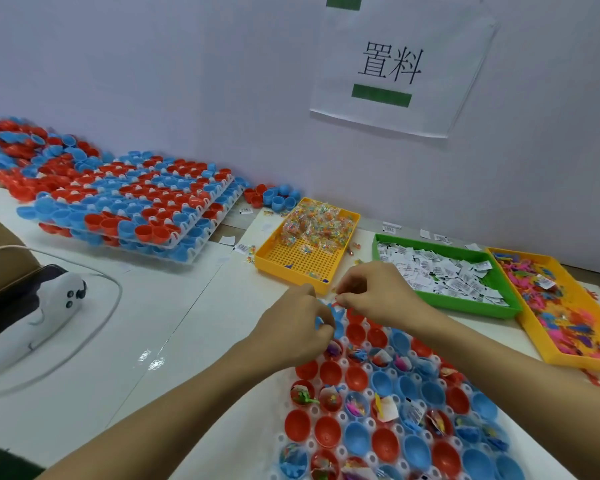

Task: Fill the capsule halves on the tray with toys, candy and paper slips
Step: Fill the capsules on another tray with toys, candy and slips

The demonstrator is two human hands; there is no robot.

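A white tray (343, 415) of red and blue capsule halves lies at the lower right; some halves hold toys, candy and slips, others are bare. My left hand (293, 327) hovers over the tray's far left corner with curled fingers, pinching something small I cannot make out. My right hand (378, 296) is just beyond it, fingers curled, pinching a small item at the fingertips. Behind stand a yellow basket of wrapped candy (312, 233), a green tray of paper slips (444, 275) and a yellow tray of small toys (565, 306).
Stacked trays of red and blue capsule halves (132, 206) sit at the back left, with a loose heap (21, 150) behind them. A white controller (39, 313) lies on a clear sheet at the left. A wall with a paper sign (392, 67) closes the back.
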